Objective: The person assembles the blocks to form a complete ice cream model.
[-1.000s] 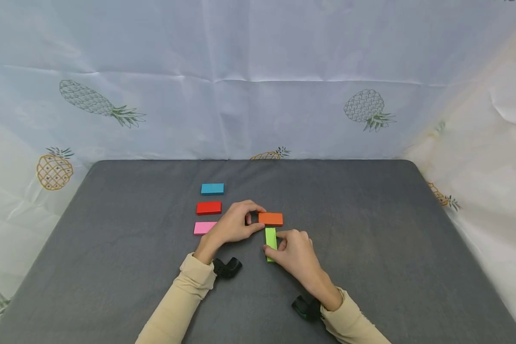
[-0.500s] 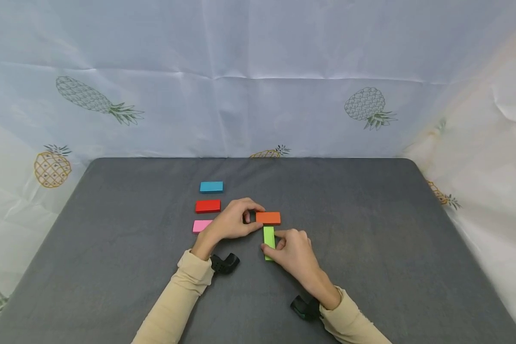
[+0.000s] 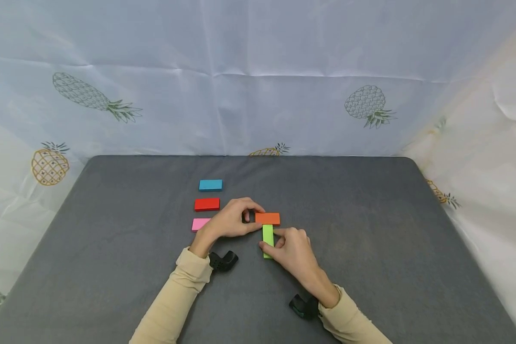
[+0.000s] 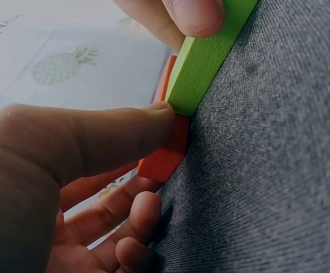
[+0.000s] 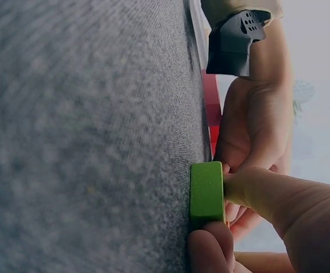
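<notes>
An orange block (image 3: 268, 219) lies crosswise on the grey cloth, its left end pinched between the thumb and index finger of my left hand (image 3: 233, 220). Below it, a light green block (image 3: 268, 239) points lengthwise away from me, and its far end meets the orange block's near side, forming a T. My right hand (image 3: 295, 252) pinches the green block between thumb and fingers. In the left wrist view, the left thumb touches the corner where the green block (image 4: 210, 62) and the orange block (image 4: 164, 160) meet. The green block's near end (image 5: 207, 192) faces the right wrist camera.
Left of the hands, a blue block (image 3: 210, 185), a red block (image 3: 207, 204) and a pink block (image 3: 199, 224) lie in a column on the grey table (image 3: 361, 215). The left hand partly covers the pink one. A pineapple-print curtain (image 3: 258, 110) stands behind the table.
The small gap between the green and orange blocks has closed, and they now touch. Both hands keep their grip. The whole view has shifted slightly.
</notes>
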Tool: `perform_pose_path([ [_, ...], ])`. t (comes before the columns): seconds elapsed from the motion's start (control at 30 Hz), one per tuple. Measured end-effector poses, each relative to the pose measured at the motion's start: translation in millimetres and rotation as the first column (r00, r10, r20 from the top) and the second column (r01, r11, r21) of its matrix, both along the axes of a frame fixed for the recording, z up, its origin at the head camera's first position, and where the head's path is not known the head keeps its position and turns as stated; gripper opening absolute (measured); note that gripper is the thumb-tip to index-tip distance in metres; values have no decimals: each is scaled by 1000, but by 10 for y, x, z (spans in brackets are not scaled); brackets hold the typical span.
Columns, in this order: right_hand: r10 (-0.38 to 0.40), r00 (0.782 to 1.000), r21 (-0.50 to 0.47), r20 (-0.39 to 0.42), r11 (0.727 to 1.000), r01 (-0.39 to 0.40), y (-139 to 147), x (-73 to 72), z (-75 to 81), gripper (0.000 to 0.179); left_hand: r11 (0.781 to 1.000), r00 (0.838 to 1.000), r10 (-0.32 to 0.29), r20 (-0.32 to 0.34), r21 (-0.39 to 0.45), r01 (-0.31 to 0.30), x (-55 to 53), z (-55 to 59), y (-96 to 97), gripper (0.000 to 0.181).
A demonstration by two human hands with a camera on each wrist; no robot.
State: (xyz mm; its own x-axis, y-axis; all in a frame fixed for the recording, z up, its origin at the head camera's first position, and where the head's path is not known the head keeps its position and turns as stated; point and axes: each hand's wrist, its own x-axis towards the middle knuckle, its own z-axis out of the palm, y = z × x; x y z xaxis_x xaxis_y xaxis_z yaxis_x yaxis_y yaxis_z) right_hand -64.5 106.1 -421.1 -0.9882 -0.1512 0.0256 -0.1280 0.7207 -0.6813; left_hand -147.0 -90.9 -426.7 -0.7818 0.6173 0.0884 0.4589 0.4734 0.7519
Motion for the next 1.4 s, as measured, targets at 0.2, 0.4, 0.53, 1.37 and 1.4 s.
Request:
perform_pose_path([
  [0.2,4,1000,-9,10,1000,-4,-5,-4,5,31,1000,1000,5,9,-7,-5,0,-4,-14,26],
  [0.4,13,1000,-1,7,1000,-13,-4,-13,18,37,1000,1000,5,3,-11,-5,-2,7,-23,27],
  [0.53,6,1000,7,-4,1000,-6,28,-30,48,37,1000,1000,2,-4,-14,-2,-10,15,-28,27],
  [1.37,322,935,-179,-149,921,-346,554,-641,-213,28,1000,1000,-5,3,-6,5,7,-10,-12,27],
  [1.4,334,931,-178,-146,917,-356,566,-640,-223,28,1000,1000,-6,2,-4,6,6,-16,-11,27],
])
